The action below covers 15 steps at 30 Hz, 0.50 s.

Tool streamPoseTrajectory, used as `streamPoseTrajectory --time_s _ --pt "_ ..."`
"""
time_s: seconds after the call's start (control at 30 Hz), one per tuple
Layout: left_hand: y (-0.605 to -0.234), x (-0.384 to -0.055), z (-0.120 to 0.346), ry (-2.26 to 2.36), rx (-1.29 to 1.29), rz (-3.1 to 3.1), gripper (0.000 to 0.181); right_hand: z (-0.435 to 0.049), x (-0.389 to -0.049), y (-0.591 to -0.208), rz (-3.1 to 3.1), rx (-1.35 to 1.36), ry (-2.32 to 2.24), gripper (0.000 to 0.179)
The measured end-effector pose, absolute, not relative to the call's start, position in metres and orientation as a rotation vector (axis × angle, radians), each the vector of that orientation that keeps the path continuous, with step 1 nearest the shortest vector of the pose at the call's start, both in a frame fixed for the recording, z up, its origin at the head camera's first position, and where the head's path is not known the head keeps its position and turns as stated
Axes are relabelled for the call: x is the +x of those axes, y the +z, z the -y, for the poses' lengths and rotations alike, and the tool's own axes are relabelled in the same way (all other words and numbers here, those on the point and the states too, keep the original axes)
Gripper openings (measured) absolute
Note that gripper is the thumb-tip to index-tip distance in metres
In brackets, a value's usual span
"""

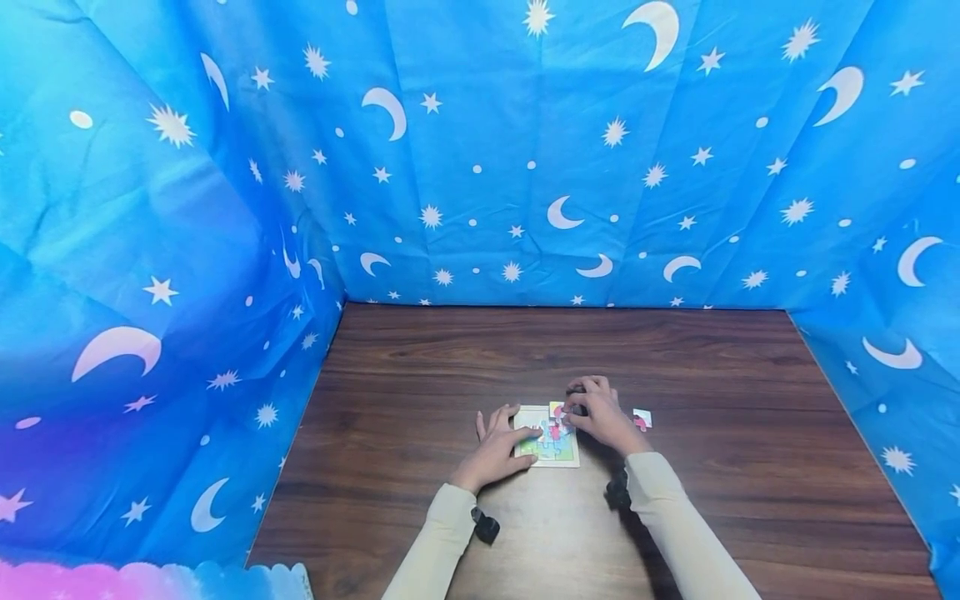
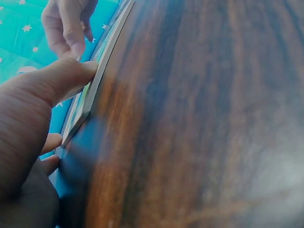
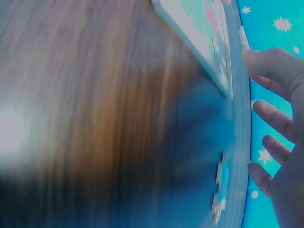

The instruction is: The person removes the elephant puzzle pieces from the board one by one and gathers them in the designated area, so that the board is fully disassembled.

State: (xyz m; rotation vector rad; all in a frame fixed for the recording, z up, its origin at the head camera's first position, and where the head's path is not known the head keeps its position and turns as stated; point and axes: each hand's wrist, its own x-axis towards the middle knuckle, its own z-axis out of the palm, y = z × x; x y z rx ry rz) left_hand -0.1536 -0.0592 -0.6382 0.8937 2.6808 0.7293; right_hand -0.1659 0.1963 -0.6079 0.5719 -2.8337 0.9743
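A square jigsaw puzzle board [image 1: 571, 463] with a pale frame and partly filled picture lies flat on the table. My left hand [image 1: 491, 450] rests across its left side, fingers spread. In the left wrist view the left thumb [image 2: 71, 76] presses on the board's edge. My right hand [image 1: 600, 412] is above the board's far right corner. Its thumb and index finger pinch a puzzle piece [image 3: 243, 37], seen nearly edge-on in the right wrist view. The piece is above the board. Its lower part is hidden by the fingertips.
Another loose puzzle piece [image 1: 642, 418] lies on the dark wooden table [image 1: 420, 358] to the right of the right hand. Blue curtains [image 1: 480, 150] with moons and stars hang behind and at both sides of the table.
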Motion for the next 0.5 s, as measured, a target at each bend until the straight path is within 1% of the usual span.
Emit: streamPoseTrajectory --time_s 0.5 --pt "-0.644 -0.150 0.058 0.751 0.913 -2.732 0.046 -0.233 -0.156 -0.618 2.867 0.435 0.916 0.008"
